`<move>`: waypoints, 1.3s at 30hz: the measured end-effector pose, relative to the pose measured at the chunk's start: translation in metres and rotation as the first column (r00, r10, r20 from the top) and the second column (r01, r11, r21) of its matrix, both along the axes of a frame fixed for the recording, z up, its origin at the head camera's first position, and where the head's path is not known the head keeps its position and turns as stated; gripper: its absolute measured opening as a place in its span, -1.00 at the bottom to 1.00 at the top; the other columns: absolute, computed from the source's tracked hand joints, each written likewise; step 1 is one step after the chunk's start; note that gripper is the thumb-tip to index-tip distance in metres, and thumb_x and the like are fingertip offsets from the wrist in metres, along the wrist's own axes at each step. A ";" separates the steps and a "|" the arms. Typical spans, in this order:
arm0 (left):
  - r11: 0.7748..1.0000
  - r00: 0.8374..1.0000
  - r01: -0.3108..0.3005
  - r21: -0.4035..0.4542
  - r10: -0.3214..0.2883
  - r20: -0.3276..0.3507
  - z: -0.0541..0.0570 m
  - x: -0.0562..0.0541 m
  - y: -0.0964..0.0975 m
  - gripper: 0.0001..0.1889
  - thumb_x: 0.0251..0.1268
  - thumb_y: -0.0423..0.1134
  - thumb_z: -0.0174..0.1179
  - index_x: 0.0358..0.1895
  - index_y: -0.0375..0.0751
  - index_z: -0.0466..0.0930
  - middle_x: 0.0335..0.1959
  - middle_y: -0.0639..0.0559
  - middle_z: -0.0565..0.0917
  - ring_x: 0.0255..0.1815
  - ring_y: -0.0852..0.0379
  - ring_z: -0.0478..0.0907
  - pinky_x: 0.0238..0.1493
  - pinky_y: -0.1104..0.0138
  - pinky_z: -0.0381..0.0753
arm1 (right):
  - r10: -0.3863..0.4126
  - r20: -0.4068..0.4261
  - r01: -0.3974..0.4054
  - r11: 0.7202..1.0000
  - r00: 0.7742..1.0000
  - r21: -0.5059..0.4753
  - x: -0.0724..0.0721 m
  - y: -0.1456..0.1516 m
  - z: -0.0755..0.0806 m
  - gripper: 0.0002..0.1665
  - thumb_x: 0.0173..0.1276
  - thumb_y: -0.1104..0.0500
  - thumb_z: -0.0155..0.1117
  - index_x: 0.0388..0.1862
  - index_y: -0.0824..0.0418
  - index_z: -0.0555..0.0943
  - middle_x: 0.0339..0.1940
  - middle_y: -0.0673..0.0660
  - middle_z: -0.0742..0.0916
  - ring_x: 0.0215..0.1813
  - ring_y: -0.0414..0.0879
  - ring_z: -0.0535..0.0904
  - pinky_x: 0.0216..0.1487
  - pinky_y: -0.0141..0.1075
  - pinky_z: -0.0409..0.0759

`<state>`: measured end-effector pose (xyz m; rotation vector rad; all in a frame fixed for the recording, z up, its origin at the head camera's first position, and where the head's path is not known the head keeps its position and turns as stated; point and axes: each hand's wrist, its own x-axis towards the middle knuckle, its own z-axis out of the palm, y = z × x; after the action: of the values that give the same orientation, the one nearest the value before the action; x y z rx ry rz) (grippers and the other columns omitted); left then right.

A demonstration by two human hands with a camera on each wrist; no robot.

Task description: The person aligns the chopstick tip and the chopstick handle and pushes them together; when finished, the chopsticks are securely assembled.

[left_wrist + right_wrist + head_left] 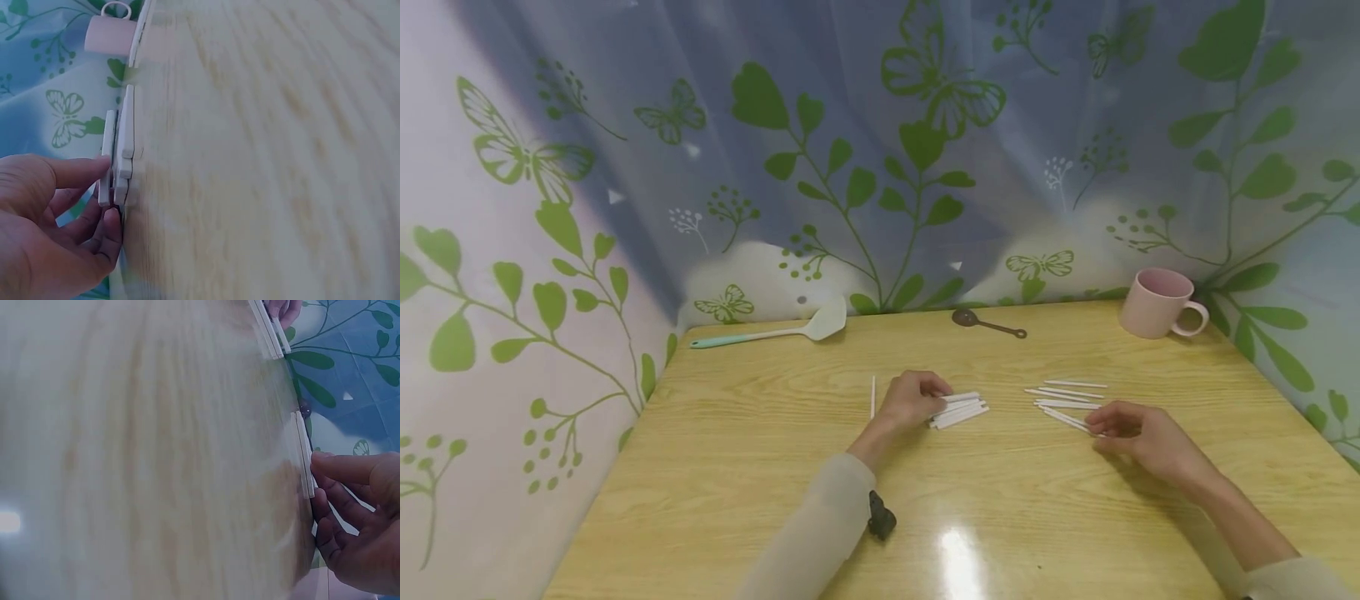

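Note:
A small pile of thin white sticks [961, 413] lies on the wooden table, and my left hand [913, 398] is at its left end. In the left wrist view, the left thumb and fingers pinch a white stick [107, 140] along the near side of the stacked ones. Farther right, several white sticks [1066, 392] lie spread out side by side. My right hand [1146, 437] is at their near end, its thumb and fingertips around the tip of the slanted nearest stick [1066, 419]. The right wrist view shows that hand [362, 512] edge-on, so its contact is partly hidden.
One single white stick [872, 397] lies just left of the left hand. Along the back of the table [737, 467] are a spatula [775, 332] with a green-tipped handle, a brown spoon [988, 323] and a pink mug [1157, 304]. A leaf-patterned curtain [850, 167] hangs behind.

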<state>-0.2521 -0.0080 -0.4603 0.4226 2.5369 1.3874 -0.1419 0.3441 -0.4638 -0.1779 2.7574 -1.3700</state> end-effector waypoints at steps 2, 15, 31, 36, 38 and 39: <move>1.000 1.000 -0.004 0.013 0.003 0.016 0.001 0.001 -0.002 -0.83 0.31 -0.47 0.31 -0.12 -0.20 0.80 -0.24 0.02 0.70 -0.19 0.12 0.55 -0.15 0.33 0.56 | -0.006 -0.005 0.006 1.000 1.000 0.012 0.000 -0.002 0.000 -0.63 0.39 0.19 0.47 0.11 0.29 0.68 -0.01 0.20 0.76 -0.10 -0.23 0.63 -0.13 -0.42 0.65; 0.999 1.000 -0.003 0.034 0.003 0.019 0.011 0.007 -0.018 -0.81 0.43 -0.41 0.27 -0.04 -0.13 0.81 -0.13 0.04 0.74 -0.07 0.12 0.60 0.07 0.21 0.62 | -0.056 -0.056 0.065 0.980 0.997 0.186 -0.006 -0.011 0.003 -0.79 0.36 0.13 0.52 -0.09 0.16 0.74 -0.21 0.03 0.79 -0.17 -0.19 0.65 -0.20 -0.40 0.56; 0.997 1.000 -0.008 0.075 0.009 -0.009 0.015 0.017 -0.036 -0.85 0.43 -0.37 0.30 -0.05 -0.14 0.80 -0.05 0.01 0.76 -0.02 0.08 0.63 0.09 0.16 0.63 | -0.036 -0.051 0.044 0.982 0.998 0.183 -0.008 -0.019 0.003 -0.86 0.35 0.24 0.49 -0.12 0.15 0.78 -0.27 0.00 0.80 -0.18 -0.19 0.67 -0.23 -0.42 0.56; 0.994 1.000 0.008 0.107 -0.008 0.006 0.019 0.021 -0.044 -0.84 0.46 -0.36 0.28 -0.03 -0.12 0.79 -0.06 0.01 0.78 0.01 0.06 0.66 0.06 0.16 0.68 | -0.018 -0.063 0.030 0.980 0.998 0.198 -0.009 -0.020 0.003 -0.90 0.36 0.23 0.47 -0.15 0.14 0.79 -0.29 -0.02 0.79 -0.18 -0.19 0.66 -0.26 -0.41 0.55; 0.992 1.000 0.015 0.126 -0.017 0.013 0.021 0.023 -0.048 -0.83 0.48 -0.36 0.26 -0.01 -0.11 0.79 -0.08 -0.01 0.79 -0.01 0.01 0.69 0.03 0.14 0.71 | -0.014 -0.078 0.029 0.979 0.997 0.200 -0.008 -0.021 0.004 -0.89 0.37 0.23 0.47 -0.14 0.15 0.79 -0.28 -0.02 0.79 -0.18 -0.21 0.66 -0.27 -0.41 0.56; 0.991 1.000 0.017 0.136 -0.020 0.017 0.021 0.024 -0.050 -0.82 0.49 -0.36 0.25 0.01 -0.11 0.80 -0.08 -0.03 0.80 -0.02 -0.02 0.70 0.01 0.13 0.72 | -0.014 -0.086 0.031 0.979 0.996 0.199 -0.008 -0.021 0.004 -0.88 0.37 0.23 0.47 -0.13 0.16 0.79 -0.28 -0.01 0.79 -0.18 -0.22 0.66 -0.27 -0.41 0.56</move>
<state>-0.2280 -0.0579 -0.4388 0.4538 2.4263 1.5561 -0.1499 0.3227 -0.4595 -0.1994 2.9523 -1.1025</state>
